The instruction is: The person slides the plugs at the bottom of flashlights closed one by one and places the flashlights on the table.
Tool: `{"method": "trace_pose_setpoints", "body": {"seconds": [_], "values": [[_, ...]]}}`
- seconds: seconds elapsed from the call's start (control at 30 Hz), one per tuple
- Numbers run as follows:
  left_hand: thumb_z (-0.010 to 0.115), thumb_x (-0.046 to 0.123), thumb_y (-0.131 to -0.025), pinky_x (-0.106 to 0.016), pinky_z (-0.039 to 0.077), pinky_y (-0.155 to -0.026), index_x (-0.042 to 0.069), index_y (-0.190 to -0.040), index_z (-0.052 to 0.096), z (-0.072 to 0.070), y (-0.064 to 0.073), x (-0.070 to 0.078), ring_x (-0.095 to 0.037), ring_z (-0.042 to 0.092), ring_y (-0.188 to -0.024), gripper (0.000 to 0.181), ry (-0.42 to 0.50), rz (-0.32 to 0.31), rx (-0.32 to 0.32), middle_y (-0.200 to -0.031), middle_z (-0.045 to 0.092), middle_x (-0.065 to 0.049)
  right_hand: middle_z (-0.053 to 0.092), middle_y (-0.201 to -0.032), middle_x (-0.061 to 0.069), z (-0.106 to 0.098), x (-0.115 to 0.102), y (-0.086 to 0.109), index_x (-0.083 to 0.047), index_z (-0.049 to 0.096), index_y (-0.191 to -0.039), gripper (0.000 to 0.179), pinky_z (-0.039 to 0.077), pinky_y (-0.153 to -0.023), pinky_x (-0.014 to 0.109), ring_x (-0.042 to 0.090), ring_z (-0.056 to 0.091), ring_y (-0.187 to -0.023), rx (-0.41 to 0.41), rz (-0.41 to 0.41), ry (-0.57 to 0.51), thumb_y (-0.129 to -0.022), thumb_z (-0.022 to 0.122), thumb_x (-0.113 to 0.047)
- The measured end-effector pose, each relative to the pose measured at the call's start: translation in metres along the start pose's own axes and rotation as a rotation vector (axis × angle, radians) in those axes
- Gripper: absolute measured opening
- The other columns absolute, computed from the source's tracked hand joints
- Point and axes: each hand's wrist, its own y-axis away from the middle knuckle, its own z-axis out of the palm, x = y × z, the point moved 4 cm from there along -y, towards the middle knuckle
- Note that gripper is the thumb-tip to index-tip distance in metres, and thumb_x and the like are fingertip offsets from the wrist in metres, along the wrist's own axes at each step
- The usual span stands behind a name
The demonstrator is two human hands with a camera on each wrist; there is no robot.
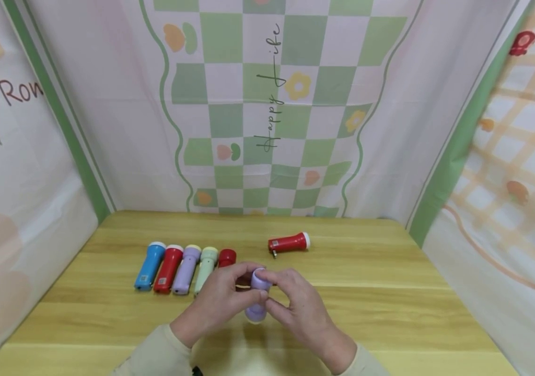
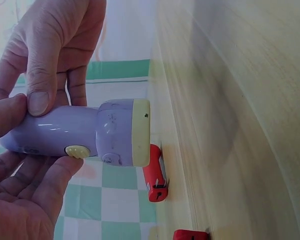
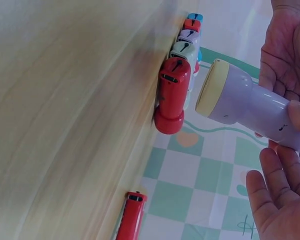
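Observation:
A purple flashlight [image 1: 255,312] with a cream lens rim is upright, lens end down, between both hands over the table. My left hand [image 1: 220,297] grips its barrel from the left, a fingertip right at the cream switch [image 2: 77,151] in the left wrist view. From the other side my right hand [image 1: 300,308] pinches it, thumb on the barrel and index finger at the tail end on top. In the right wrist view the flashlight's lens end points toward the table, and several right fingers are spread below the barrel.
Left of the hands lies a row of flashlights: blue [image 1: 150,266], red [image 1: 169,269], purple [image 1: 186,270], pale green [image 1: 207,266] and dark red [image 1: 227,257]. Beyond the hands lies another red flashlight [image 1: 291,243] with metal prongs out. Printed cloth [image 1: 230,83] hangs behind the wooden table [image 1: 390,313].

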Motion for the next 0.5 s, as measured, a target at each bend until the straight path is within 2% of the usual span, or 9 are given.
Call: {"method": "trace_pose_setpoints", "body": {"seconds": [0.33, 0.5], "values": [[0.077, 0.032, -0.096, -0.022, 0.058, -0.091, 0.021, -0.128, 0.067, -0.0022, -0.001, -0.0003, -0.01, 0.071, -0.105, 0.036, -0.006, 0.005, -0.019, -0.116, 0.074, 0.007, 0.067, -0.1, -0.002, 0.0005, -0.0004, -0.0016, -0.02, 0.065, -0.139, 0.064, 0.055, -0.072, 0.02, 0.01, 0.06, -0.089, -0.01, 0.01, 0.015, -0.08, 0.086, -0.005], [0.077, 0.034, -0.096, -0.024, 0.059, -0.093, 0.021, -0.13, 0.067, -0.0022, 0.0002, -0.001, -0.01, 0.071, -0.109, 0.038, -0.011, -0.013, -0.033, -0.119, 0.073, 0.006, 0.07, -0.114, 0.0, 0.0002, 0.0002, -0.0016, -0.014, 0.058, -0.146, 0.071, 0.06, -0.082, 0.028, 0.014, 0.067, -0.1, -0.041, 0.021, 0.043, -0.081, 0.086, -0.008]]}}
